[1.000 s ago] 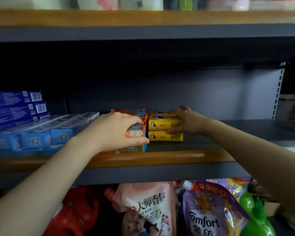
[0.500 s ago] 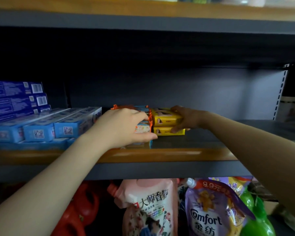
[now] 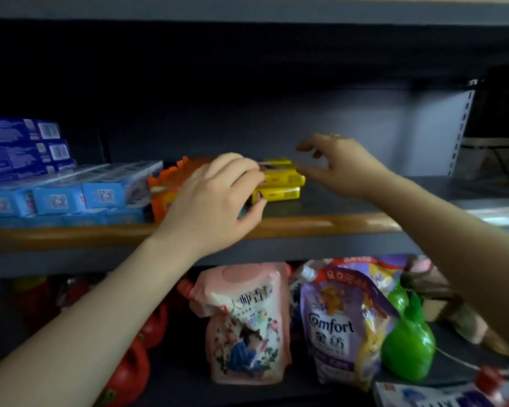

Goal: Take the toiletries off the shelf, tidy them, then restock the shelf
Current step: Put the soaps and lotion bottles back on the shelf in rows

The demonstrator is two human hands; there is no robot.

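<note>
Head view: restocking, I judge. Left hand (image 3: 215,198) grips the orange soap packs (image 3: 162,192) on the shelf (image 3: 321,227); right hand (image 3: 340,165) hovers spread, fingers loose, beside the yellow soaps (image 3: 279,186). Next: square both stacks.

We see two bare forearms with no sleeves or watch at the wrists; the left hand (image 3: 215,198) wears nothing, and the right hand (image 3: 340,167) shows what may be a ring.
</note>
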